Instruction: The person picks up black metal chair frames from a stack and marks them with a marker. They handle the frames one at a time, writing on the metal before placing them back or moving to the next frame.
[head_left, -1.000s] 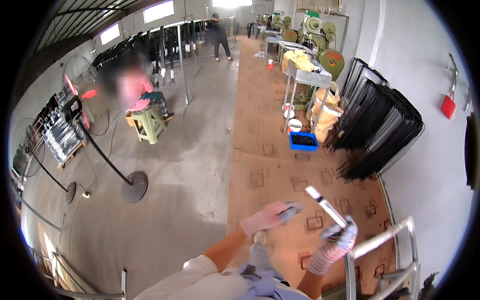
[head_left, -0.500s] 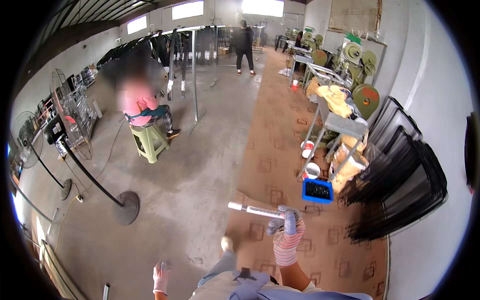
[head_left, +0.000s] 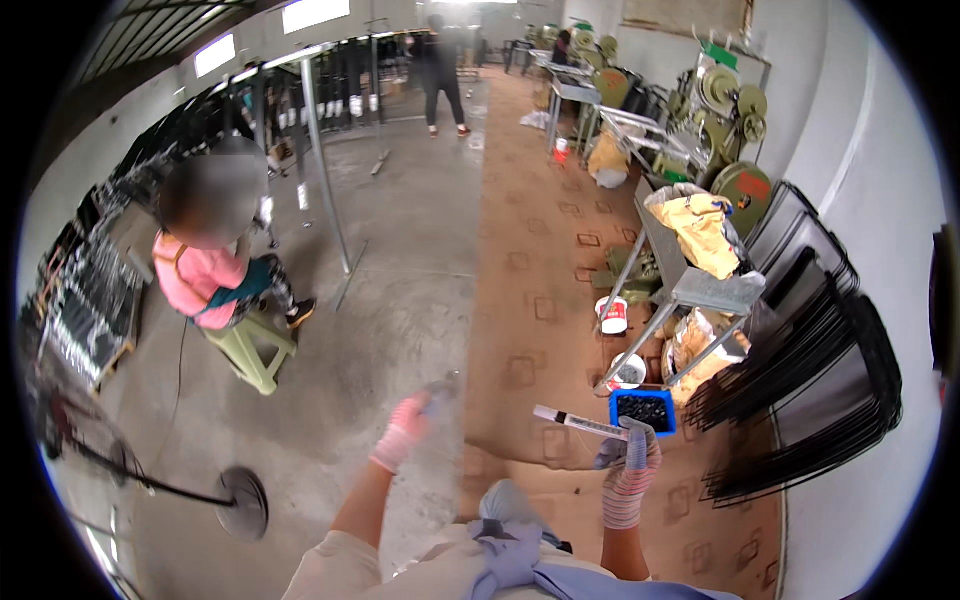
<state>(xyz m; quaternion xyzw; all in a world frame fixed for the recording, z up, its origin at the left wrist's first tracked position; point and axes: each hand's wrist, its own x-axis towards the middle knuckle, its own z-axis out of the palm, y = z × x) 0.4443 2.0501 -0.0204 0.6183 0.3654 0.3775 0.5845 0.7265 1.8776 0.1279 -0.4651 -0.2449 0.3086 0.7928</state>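
My right hand [head_left: 630,468], in a striped glove with grey-blue fingertips, is closed around one end of a slim white stick [head_left: 572,420] with dark markings. The stick points left and slightly up, over the brown patterned floor covering. I cannot make out its exact kind. My left hand [head_left: 408,425], in a similar glove, reaches forward over the grey floor. Motion smears its fingers, and I see nothing distinct in them. Just beyond my right hand stands a blue tray [head_left: 614,410] of small black pieces.
To the right, a metal work table [head_left: 715,292] bears a yellow-brown bag, with white buckets [head_left: 628,371] beneath. Black frames [head_left: 860,370] lean on the right wall. A person in pink [head_left: 205,285] sits on a green stool [head_left: 250,352] at left; a fan base [head_left: 243,502] stands nearer.
I have moved forward, and the seated person and the work table appear closer. My left hand has swung up and forward. My right hand still holds the white stick.
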